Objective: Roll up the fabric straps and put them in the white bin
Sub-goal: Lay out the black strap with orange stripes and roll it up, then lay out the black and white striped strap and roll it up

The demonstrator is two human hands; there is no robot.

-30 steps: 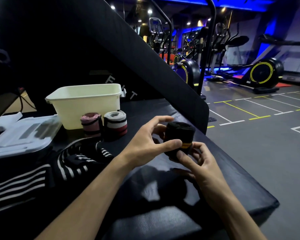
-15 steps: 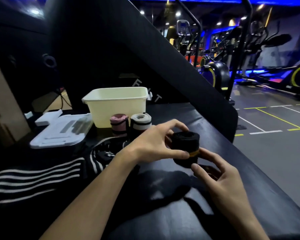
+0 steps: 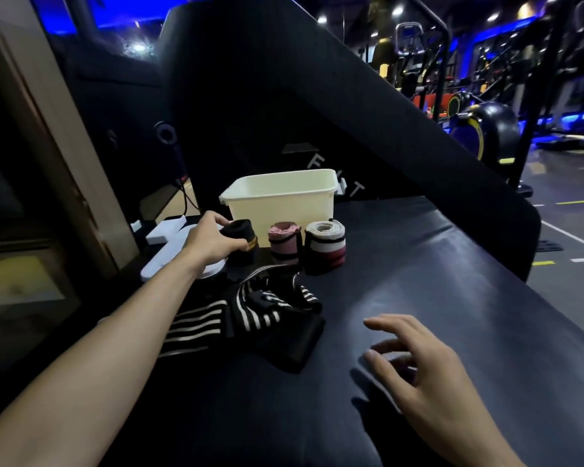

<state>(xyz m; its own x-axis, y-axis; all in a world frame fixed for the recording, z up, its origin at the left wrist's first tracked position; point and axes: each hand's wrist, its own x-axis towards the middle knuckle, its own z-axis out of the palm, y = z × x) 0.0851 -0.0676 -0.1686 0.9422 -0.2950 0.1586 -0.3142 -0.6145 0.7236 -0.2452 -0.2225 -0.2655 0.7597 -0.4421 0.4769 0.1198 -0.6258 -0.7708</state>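
Note:
My left hand (image 3: 209, 242) grips a rolled black strap with a yellow tag (image 3: 240, 235), held just in front of the white bin (image 3: 282, 193) at its left corner. A rolled pink strap (image 3: 283, 243) and a rolled white, black and red strap (image 3: 325, 247) stand upright side by side against the bin's front wall. An unrolled black strap with white stripes (image 3: 250, 311) lies crumpled on the black padded surface nearer to me. My right hand (image 3: 418, 362) hovers low over the pad at the lower right, fingers spread and relaxed, holding nothing.
The bin's white lid (image 3: 169, 249) lies flat to the left, partly under my left wrist. A tall black slanted panel (image 3: 351, 106) rises behind the bin. The black pad (image 3: 435, 281) ends at its right edge, with gym floor and machines beyond.
My left hand has carried the black roll away from the right hand, leftward and forward to beside the pink roll. The right hand let go and now hangs open over the pad.

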